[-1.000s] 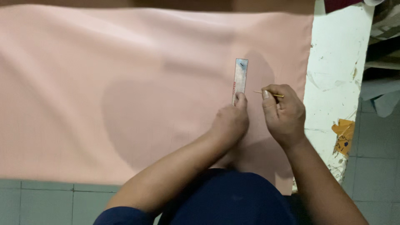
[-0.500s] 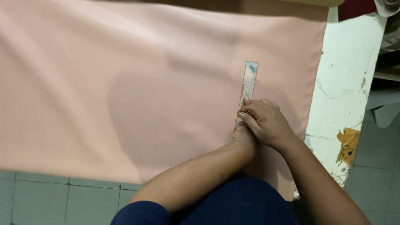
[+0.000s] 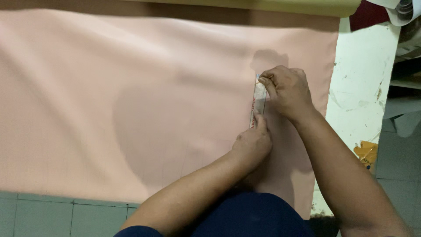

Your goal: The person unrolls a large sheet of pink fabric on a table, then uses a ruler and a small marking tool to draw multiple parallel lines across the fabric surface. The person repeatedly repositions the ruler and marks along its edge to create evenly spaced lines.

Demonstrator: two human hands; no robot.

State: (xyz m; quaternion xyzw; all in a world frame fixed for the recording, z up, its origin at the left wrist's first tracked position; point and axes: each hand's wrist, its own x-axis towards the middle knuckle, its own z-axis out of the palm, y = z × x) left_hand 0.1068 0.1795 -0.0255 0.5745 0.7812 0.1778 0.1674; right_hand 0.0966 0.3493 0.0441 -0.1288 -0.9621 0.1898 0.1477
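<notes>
Head view: left hand (image 3: pixel 252 145) presses fingertips flat on the near end of a clear ruler (image 3: pixel 258 102) lying on pink cloth (image 3: pixel 131 109). Right hand (image 3: pixel 287 90), fingers curled together, covers the ruler's far end; whether it pinches anything, can't tell. Torn orange label (image 3: pixel 366 152) sits on the white table (image 3: pixel 364 87) at right.

Single head view, steeply downward, close over the hands (image 3: pixel 272 118).

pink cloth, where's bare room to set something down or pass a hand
Free: the wide stretch of pink cloth left of the ruler. Crowded: around the ruler, where the left hand presses its near end and the right hand works its far end.
</notes>
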